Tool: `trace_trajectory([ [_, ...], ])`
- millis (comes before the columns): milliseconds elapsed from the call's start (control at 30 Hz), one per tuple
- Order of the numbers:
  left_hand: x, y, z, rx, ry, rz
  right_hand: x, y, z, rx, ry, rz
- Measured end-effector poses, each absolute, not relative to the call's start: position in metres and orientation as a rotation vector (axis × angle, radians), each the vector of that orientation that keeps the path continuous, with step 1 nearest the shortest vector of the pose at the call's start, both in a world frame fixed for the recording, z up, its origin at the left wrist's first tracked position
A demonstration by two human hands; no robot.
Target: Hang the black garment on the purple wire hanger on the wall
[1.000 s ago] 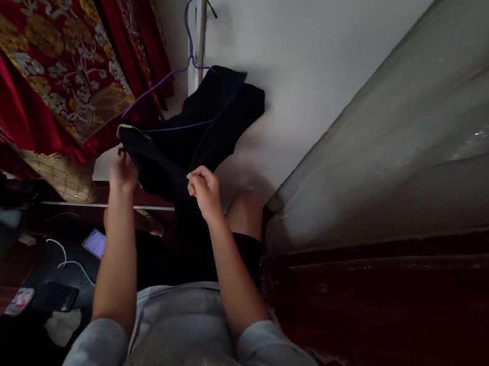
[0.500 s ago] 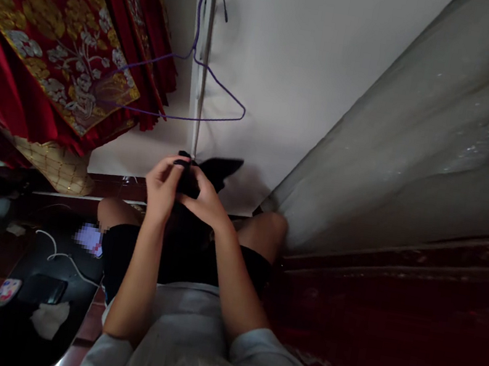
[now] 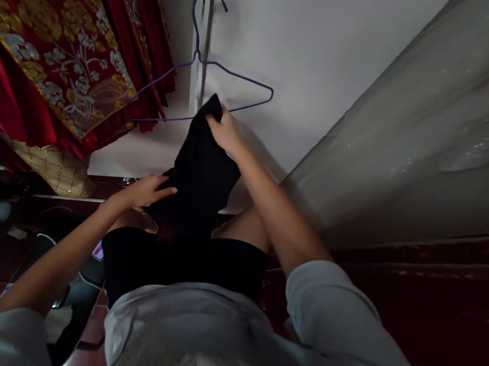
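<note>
Nearest: one grey short-sleeved shirt (image 3: 186,307) on the wearer; printed marks on its front, illegible. Black shorts (image 3: 231,262) beyond. Beside the left forearm, one lit phone (image 3: 98,251), partly hidden, screen text too small to read; one white cable (image 3: 89,282) nearby.

Two hands at work on one black garment (image 3: 209,168). Left hand (image 3: 146,189): thumb apart from the fingers, part-open, fingertips at the garment's lower left edge; cannot tell whether cloth is gripped. Right hand (image 3: 226,132): thumb and fingers closed on the garment's upper end, a dark peak of cloth projecting past the fingertips. Garment's lower end merges visually with the shorts.

Beyond: one purple hanger (image 3: 197,53), hook at a pale upright bar (image 3: 196,84); garment in front of its lower rail. Left: red embroidered fabric (image 3: 64,28), gold and silver floral motifs. White wall (image 3: 315,39) behind.
</note>
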State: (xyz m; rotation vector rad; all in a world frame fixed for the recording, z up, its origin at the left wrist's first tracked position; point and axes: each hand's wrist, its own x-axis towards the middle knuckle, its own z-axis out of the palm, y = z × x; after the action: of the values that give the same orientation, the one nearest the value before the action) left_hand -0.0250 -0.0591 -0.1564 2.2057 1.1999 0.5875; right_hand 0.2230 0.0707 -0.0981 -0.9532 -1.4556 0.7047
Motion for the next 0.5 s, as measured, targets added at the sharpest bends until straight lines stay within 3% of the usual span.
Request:
trace_trajectory([
  [267, -0.091, -0.019, -0.110, 2.337, 1.323, 1.070, 0.283, 0.063, -0.098, -1.156, -1.466, 0.468],
  [500, -0.030, -0.006, -0.022, 2.416, 1.259, 1.258, 0.280, 0.022, -0.082, -1.217, -1.541, 0.505],
])
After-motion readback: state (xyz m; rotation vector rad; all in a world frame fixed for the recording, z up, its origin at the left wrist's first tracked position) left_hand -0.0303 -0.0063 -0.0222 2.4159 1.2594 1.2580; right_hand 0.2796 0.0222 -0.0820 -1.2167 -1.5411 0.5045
